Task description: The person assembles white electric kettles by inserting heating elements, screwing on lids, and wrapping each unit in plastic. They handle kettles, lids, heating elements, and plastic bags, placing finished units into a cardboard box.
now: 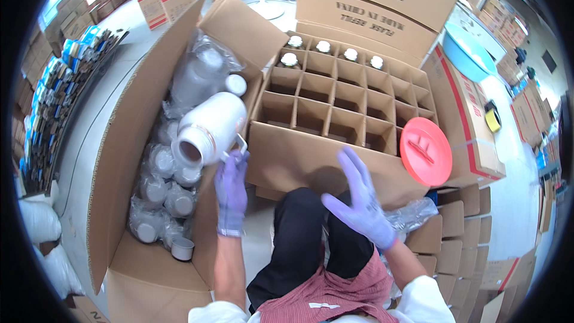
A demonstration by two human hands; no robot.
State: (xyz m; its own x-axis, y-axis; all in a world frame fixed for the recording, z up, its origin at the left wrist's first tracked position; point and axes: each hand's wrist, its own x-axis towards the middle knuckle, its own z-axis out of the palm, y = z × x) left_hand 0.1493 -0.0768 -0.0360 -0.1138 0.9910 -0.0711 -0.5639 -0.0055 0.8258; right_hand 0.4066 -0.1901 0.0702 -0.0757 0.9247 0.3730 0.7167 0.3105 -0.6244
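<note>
Handling step, I'd judge: white flask (218, 122) tilted above bagged flasks (200, 78) in the left carton (128, 161), uncapped mouth facing down-left. Left hand (231, 188) curled at its handle (242, 145), seems to grip it. Right hand (363, 203) splayed wide, nothing in it, near the divided box (287, 152). Next move calls for a firm handle grip; right hand probably steadying the body.

Lavender-gloved hands (231, 194), white sleeves (426, 302)
</note>
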